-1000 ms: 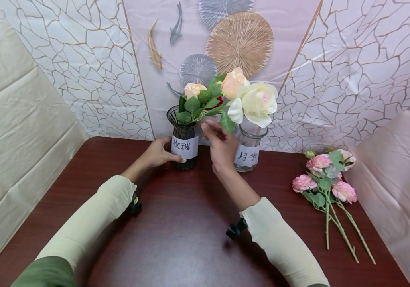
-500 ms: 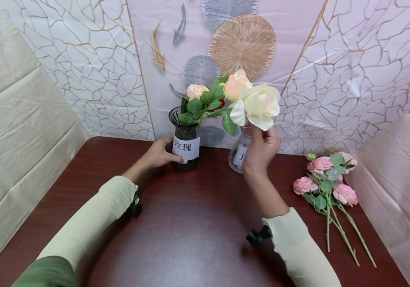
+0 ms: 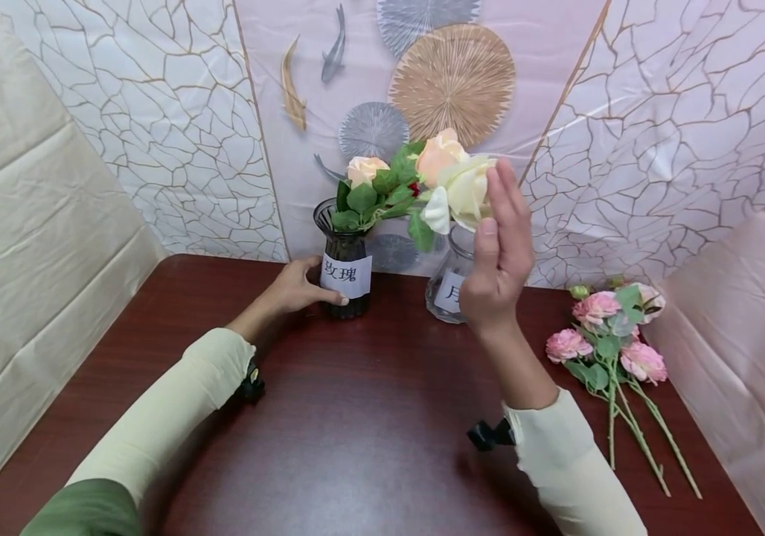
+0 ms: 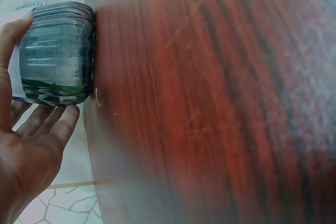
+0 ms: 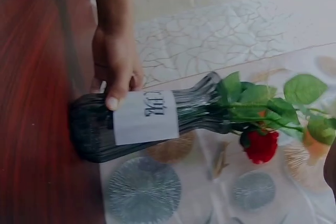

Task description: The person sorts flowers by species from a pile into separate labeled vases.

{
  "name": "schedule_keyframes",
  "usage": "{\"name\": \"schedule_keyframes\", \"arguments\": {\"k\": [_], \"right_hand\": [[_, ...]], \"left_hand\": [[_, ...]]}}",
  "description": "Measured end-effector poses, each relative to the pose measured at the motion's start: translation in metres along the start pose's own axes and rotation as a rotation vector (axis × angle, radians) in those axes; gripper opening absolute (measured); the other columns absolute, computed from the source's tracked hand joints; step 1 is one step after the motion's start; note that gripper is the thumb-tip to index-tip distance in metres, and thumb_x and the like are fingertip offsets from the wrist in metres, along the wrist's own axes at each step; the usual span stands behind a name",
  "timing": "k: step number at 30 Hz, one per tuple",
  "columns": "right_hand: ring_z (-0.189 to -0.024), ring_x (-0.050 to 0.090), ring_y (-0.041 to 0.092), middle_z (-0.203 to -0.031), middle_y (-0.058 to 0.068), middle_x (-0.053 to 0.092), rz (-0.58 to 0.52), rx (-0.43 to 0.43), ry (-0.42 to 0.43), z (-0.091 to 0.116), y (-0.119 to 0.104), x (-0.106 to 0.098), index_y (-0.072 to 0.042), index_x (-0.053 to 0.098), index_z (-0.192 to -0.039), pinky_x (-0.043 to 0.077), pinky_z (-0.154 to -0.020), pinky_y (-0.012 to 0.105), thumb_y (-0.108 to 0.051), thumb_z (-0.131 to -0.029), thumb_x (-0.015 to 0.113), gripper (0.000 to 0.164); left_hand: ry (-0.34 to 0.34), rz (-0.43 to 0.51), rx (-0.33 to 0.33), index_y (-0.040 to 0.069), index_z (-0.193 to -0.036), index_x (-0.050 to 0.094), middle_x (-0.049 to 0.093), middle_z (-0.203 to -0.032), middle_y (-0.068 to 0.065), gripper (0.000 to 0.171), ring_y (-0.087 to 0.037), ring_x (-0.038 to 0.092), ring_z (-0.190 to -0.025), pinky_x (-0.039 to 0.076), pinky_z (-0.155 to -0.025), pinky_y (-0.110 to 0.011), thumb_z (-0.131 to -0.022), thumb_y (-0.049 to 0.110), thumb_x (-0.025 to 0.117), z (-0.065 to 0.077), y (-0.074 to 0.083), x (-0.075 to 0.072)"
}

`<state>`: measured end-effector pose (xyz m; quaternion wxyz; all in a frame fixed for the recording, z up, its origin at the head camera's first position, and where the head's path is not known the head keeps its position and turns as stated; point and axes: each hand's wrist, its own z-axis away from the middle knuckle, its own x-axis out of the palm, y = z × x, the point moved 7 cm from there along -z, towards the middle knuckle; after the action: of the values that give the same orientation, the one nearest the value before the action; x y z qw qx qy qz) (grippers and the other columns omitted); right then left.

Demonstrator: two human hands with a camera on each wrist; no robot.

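My left hand grips the lower body of a dark ribbed glass vase, thumb across its paper label. The left wrist view shows the fingers curled behind the vase's base. Leafy peach roses lean right out of this vase, and a red rose shows among them in the right wrist view. A large white rose overhangs the mouth of a clear glass vase. My right hand is raised with straight fingers against the white rose's right side, hiding part of it and the clear vase.
Pink flowers with long bare stems lie at the right side of the dark red wooden table. A patterned backdrop hangs right behind the vases. Pale cloth walls both sides.
My right hand moved right from between the vases, to below the white rose, then up to its right side with fingers straightened. The white rose shifts slightly left. My left hand stays on the dark vase.
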<state>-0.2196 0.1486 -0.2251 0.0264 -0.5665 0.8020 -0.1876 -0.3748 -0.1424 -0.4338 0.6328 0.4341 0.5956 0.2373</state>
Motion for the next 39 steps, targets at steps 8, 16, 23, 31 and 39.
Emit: {"name": "schedule_keyframes", "arguments": {"k": [8, 16, 23, 31, 39], "right_hand": [[-0.169, 0.043, 0.031, -0.175, 0.018, 0.051, 0.112, 0.124, -0.327, 0.019, 0.035, 0.027, 0.002, 0.057, -0.162, 0.028, -0.143, 0.049, -0.012, -0.113, 0.051, 0.051], [-0.174, 0.031, 0.025, -0.182, 0.011, 0.042, 0.219, 0.205, -0.534, 0.033, 0.048, 0.042, -0.01, 0.048, -0.171, 0.021, -0.145, 0.044, -0.026, -0.117, 0.05, 0.056], [-0.17, 0.04, 0.025, -0.179, 0.009, 0.048, 0.181, 0.205, -0.451, 0.039, 0.05, 0.027, -0.009, 0.052, -0.169, 0.028, -0.142, 0.042, -0.02, -0.114, 0.057, 0.055], [-0.168, 0.044, 0.025, -0.177, 0.006, 0.05, 0.194, 0.28, -0.449, 0.05, 0.06, 0.002, -0.014, 0.056, -0.167, 0.031, -0.141, 0.039, -0.015, -0.115, 0.059, 0.052], [-0.164, 0.051, 0.026, -0.17, 0.01, 0.059, 0.226, 0.334, -0.457, 0.063, 0.071, -0.024, -0.011, 0.064, -0.161, 0.034, -0.138, 0.033, -0.008, -0.114, 0.062, 0.047]], "left_hand": [[-0.006, -0.009, -0.006, 0.007, -0.152, 0.066, 0.08, -0.136, -0.014, 0.085, -0.031, 0.072, -0.129, 0.056, -0.115, -0.051, -0.08, 0.035, 0.102, 0.0, -0.001, -0.001], [-0.01, -0.008, -0.015, 0.007, -0.155, 0.064, 0.078, -0.14, -0.015, 0.089, -0.033, 0.07, -0.134, 0.054, -0.12, -0.053, -0.081, 0.036, 0.103, 0.001, -0.002, -0.002], [-0.006, -0.027, -0.017, 0.006, -0.157, 0.062, 0.076, -0.144, -0.016, 0.093, -0.034, 0.066, -0.141, 0.05, -0.126, -0.055, -0.08, 0.038, 0.103, 0.0, -0.003, -0.002], [-0.004, -0.039, -0.017, 0.006, -0.157, 0.062, 0.076, -0.144, -0.016, 0.095, -0.035, 0.066, -0.142, 0.049, -0.127, -0.055, -0.079, 0.039, 0.103, 0.0, -0.004, -0.003], [-0.017, -0.021, -0.009, 0.005, -0.158, 0.061, 0.076, -0.146, -0.016, 0.094, -0.034, 0.066, -0.142, 0.049, -0.127, -0.055, -0.08, 0.037, 0.102, 0.001, -0.001, -0.002]]}}
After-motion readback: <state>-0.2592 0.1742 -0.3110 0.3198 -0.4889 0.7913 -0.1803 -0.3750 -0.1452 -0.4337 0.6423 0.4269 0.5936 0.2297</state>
